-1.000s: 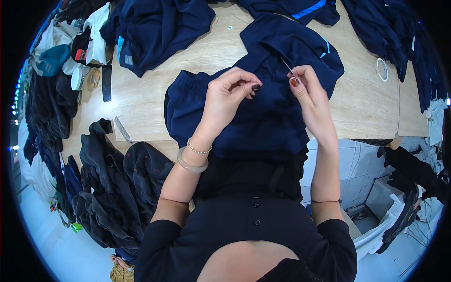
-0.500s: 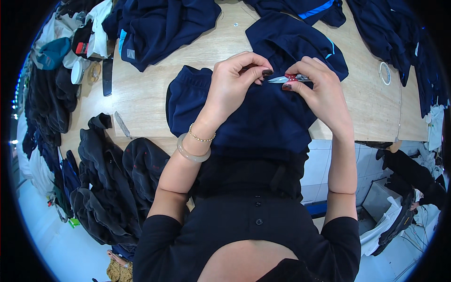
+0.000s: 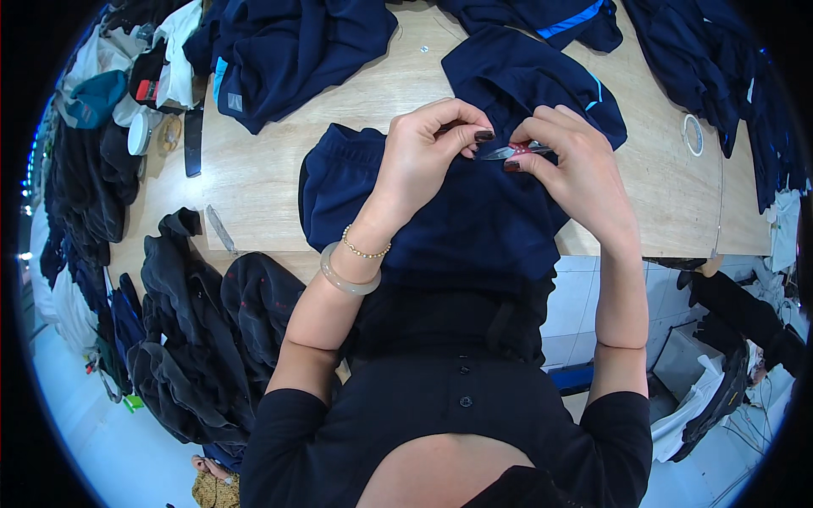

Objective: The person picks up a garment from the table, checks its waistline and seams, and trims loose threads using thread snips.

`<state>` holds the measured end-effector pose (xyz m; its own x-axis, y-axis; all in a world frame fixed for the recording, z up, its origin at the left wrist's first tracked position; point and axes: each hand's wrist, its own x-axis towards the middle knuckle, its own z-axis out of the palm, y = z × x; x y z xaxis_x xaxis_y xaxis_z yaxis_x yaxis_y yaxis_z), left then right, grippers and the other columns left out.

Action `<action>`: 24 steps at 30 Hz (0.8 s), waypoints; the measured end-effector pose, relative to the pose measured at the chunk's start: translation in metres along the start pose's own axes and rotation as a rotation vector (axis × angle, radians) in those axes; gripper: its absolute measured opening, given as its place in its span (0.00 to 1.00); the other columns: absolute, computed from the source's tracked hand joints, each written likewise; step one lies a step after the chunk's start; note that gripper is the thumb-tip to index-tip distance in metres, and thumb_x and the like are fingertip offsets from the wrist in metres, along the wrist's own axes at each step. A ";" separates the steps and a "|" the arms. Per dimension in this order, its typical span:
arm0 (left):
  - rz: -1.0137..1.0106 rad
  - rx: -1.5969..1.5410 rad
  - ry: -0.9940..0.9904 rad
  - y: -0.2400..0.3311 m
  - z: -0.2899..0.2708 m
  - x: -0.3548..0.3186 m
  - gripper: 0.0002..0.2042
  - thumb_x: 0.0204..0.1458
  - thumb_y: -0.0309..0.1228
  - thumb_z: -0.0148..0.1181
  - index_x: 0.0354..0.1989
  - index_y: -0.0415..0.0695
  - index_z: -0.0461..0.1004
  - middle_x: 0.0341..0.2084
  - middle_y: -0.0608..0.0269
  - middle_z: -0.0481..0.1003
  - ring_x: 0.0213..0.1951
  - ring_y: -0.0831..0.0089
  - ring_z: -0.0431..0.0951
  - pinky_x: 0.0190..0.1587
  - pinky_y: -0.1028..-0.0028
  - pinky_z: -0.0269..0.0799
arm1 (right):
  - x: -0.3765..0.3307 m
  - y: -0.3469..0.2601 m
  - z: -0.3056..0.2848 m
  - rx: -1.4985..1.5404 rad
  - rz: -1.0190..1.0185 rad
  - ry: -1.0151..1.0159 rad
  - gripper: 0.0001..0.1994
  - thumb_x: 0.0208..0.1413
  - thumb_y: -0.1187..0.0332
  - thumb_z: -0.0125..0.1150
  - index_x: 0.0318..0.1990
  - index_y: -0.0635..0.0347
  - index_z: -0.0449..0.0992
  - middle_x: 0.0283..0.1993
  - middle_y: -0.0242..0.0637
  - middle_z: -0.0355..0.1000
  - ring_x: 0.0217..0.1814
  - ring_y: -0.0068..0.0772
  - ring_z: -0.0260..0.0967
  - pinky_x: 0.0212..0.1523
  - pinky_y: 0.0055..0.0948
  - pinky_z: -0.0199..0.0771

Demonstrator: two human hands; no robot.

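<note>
A dark navy garment [image 3: 461, 224] with a gathered waistband and a light-blue stripe lies bunched over the near table edge in front of me. Above it, my right hand [image 3: 580, 165] is closed around small thread snips [image 3: 500, 154] with a red, white-dotted part at the grip. Their pointed blades face left, toward the fingertips of my left hand [image 3: 423, 157]. That hand is closed in a pinch just over the cloth, thumb against finger. Whatever lies between its fingertips is too small to make out.
More navy garments [image 3: 296, 59] lie along the far side of the wooden table [image 3: 262, 186]. A tape roll [image 3: 694, 135] rests at the right. Dark clothes [image 3: 190, 313] hang over the left near edge, beside a clear strip [image 3: 220, 228]. A white round container [image 3: 142, 131] stands far left.
The snips have tilted and shifted slightly down, and my right fingers have changed their hold around them. My left hand keeps its pinch almost in place. The garment is nearly still.
</note>
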<state>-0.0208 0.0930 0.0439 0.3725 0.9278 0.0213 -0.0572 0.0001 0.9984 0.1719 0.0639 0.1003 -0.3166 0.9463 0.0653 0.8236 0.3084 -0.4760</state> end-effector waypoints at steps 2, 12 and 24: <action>-0.001 0.001 0.004 -0.001 0.000 0.000 0.04 0.56 0.20 0.56 0.35 0.34 0.77 0.29 0.65 0.77 0.28 0.83 0.72 0.34 0.83 0.71 | -0.001 0.002 0.000 -0.001 0.004 0.009 0.08 0.45 0.67 0.68 0.29 0.60 0.76 0.27 0.34 0.67 0.33 0.34 0.65 0.34 0.31 0.66; 0.007 -0.055 0.031 -0.001 0.002 0.002 0.05 0.55 0.19 0.56 0.34 0.35 0.79 0.25 0.66 0.77 0.27 0.83 0.73 0.32 0.83 0.72 | 0.000 0.002 0.004 0.035 0.019 0.026 0.10 0.43 0.70 0.68 0.32 0.62 0.74 0.27 0.35 0.66 0.32 0.35 0.63 0.34 0.31 0.64; 0.300 0.597 0.378 0.006 -0.032 0.008 0.09 0.52 0.20 0.57 0.42 0.36 0.73 0.36 0.55 0.73 0.41 0.61 0.73 0.48 0.67 0.69 | 0.006 0.038 0.017 0.481 0.199 0.210 0.09 0.57 0.65 0.61 0.35 0.63 0.75 0.27 0.31 0.71 0.27 0.25 0.68 0.31 0.24 0.66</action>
<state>-0.0481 0.1120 0.0487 0.0716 0.9209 0.3833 0.4439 -0.3735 0.8145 0.1930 0.0799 0.0676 -0.0364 0.9959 0.0834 0.5351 0.0899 -0.8400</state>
